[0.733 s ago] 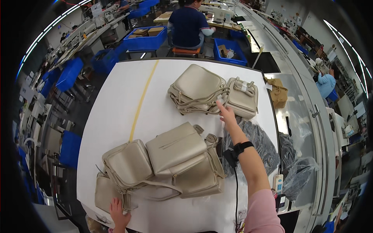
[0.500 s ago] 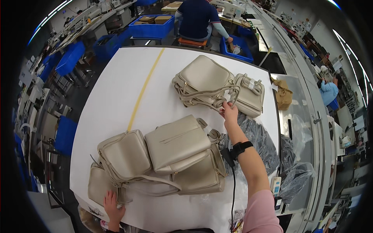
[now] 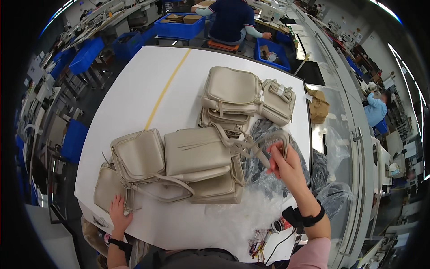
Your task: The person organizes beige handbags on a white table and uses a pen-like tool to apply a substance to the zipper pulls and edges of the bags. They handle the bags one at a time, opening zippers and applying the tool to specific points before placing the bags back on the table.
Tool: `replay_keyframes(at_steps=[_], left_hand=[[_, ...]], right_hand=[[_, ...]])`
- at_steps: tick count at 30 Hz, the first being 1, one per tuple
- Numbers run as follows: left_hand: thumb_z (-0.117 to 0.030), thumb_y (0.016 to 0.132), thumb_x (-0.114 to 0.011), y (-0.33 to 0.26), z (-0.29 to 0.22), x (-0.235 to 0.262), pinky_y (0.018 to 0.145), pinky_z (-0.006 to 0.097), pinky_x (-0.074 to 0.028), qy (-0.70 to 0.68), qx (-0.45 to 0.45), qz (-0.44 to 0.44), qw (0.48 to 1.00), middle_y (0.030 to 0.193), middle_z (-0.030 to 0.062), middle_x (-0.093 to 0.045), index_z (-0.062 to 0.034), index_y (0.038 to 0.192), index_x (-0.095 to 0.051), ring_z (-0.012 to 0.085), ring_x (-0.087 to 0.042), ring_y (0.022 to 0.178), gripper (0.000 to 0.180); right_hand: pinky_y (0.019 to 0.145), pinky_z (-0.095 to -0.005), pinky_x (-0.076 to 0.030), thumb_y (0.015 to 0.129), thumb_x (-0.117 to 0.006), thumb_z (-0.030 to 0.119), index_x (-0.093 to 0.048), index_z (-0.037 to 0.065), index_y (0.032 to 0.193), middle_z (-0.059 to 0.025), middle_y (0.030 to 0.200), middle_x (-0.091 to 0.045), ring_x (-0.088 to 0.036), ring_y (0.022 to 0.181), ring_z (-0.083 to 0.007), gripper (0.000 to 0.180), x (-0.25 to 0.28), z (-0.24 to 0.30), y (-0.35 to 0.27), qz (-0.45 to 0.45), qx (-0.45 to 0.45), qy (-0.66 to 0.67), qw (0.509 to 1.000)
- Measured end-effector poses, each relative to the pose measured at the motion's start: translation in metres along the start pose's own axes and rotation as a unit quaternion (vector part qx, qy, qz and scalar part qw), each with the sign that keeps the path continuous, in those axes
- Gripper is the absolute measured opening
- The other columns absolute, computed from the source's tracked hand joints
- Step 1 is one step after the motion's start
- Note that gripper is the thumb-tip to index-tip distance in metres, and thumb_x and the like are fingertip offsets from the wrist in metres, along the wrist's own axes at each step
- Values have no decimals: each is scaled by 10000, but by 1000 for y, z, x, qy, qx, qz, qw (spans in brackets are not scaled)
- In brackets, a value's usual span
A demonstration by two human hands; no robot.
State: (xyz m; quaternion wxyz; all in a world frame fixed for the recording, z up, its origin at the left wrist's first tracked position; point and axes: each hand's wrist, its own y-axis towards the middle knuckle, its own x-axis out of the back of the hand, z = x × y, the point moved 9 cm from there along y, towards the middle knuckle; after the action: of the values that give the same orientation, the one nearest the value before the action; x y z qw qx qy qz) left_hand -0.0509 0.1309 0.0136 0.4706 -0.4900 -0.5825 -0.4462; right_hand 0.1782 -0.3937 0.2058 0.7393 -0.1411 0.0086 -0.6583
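Beige shoulder bags lie in two piles on a white table (image 3: 134,98). The near pile (image 3: 179,166) has several bags overlapping; the far pile (image 3: 244,96) sits toward the back right. My right hand (image 3: 284,163) grips a beige strap (image 3: 264,143) that loops from the top bag of the near pile (image 3: 197,150). My left hand (image 3: 118,213) rests flat at the table's near left edge, touching the lowest bag (image 3: 107,188). Both wrists wear black bands.
Clear plastic wrapping (image 3: 264,197) lies under and right of my right hand. A yellow line (image 3: 168,87) runs across the table. A seated person (image 3: 233,20) works beyond the far edge beside blue bins (image 3: 179,29); another person (image 3: 376,107) is at right.
My right hand has pulled back from the far pile to the near pile and now holds a strap. The view has tilted closer to the table. My left hand stays at the near left edge.
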Motion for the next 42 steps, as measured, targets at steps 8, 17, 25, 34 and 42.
replay_keyframes(at_steps=[8, 17, 25, 34, 42], left_hand=[[-123, 577, -664, -3, 0, -1, 1094, 505, -253, -5, 20, 5, 1000, 1399, 178, -436, -14, 1256, -492, 363, -367, 1326, 708], [-122, 570, -656, 3, -5, 2, 1093, 513, -254, -5, 17, -9, 1000, 1400, 192, -435, -12, 1248, -503, 376, -370, 1323, 703], [-128, 559, -668, -2, 3, -3, 1087, 538, -252, 15, 30, 16, 999, 1385, 209, -443, -9, 1266, -492, 387, -362, 1327, 738], [-96, 579, -659, 7, -8, -3, 1093, 529, -245, 24, 68, 67, 995, 1398, 203, -430, 1, 1314, -449, 395, -355, 1330, 771], [-86, 567, -653, 14, -8, -4, 1097, 534, -233, 31, 47, 68, 996, 1415, 187, -420, -8, 1334, -430, 387, -346, 1340, 803]], right_hand=[[619, -280, -504, 921, -618, 236, -531, 11, 1040, -64, 809, -566, -580, 712, -140, 269, -62, 45, -82, 452, 129, -197, 860], [873, -319, -456, 838, -655, 490, -551, 26, 1155, -81, 1132, -587, -543, 1048, -147, 572, 104, -58, 173, -144, 5, -52, 988], [1040, -444, -343, 743, -715, 509, -458, 68, 1336, -145, 1373, -460, -427, 1246, -331, 783, 10, -52, 266, -162, 262, -373, 875], [1033, -472, -339, 674, -766, 264, -612, 118, 1003, -38, 955, -617, -551, 974, -236, 391, -64, -54, 271, -108, 397, -555, 723], [913, -396, -450, 733, -580, 84, -581, 99, 873, -21, 780, -564, -565, 819, -211, 141, -51, -37, 251, -154, 466, -554, 673]])
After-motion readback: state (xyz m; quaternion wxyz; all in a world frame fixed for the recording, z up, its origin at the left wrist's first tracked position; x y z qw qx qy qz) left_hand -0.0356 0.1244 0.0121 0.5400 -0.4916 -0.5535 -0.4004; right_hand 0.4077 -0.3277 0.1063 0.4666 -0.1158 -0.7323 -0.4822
